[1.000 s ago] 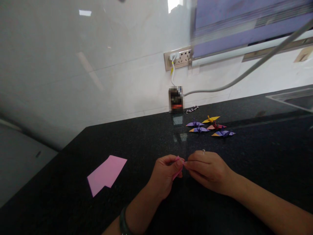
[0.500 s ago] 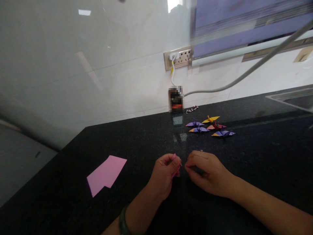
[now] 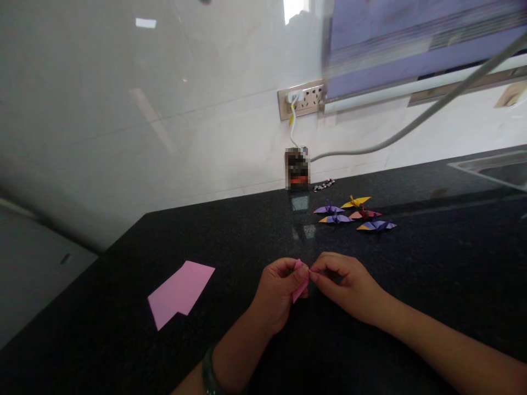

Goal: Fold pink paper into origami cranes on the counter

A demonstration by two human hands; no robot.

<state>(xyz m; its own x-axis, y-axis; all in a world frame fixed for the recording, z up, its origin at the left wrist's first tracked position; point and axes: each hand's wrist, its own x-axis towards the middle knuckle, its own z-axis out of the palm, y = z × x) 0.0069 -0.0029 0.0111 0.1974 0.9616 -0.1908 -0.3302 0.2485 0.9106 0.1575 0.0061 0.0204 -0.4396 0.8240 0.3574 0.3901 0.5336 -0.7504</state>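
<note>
A small piece of folded pink origami paper (image 3: 300,291) is pinched between the thumb and fingers of my left hand (image 3: 281,291). My right hand (image 3: 346,282) has its thumb and forefinger closed at the paper's right side, gripping a small tip of it. Part of the folded paper is hidden behind my left thumb and fingers. Flat pink paper sheets (image 3: 181,295) lie on the dark countertop, off to the left of my left hand. Beyond my right hand sit several folded paper cranes, among them a yellow one (image 3: 356,202), a red one (image 3: 364,214) and a purple one (image 3: 336,219).
The speckled black countertop (image 3: 230,233) meets a pale tiled wall. A blurred-out device (image 3: 297,169) leans there, its white cable running to a wall socket (image 3: 301,100). Beside it lies a beaded strand (image 3: 324,185). A grey hose (image 3: 411,131) crosses the right side; a sink edge (image 3: 489,164) shows at far right.
My right hand has moved slightly left, and its fingertips now meet the pink paper. The folded paper has turned so that more of it shows beside my left thumb.
</note>
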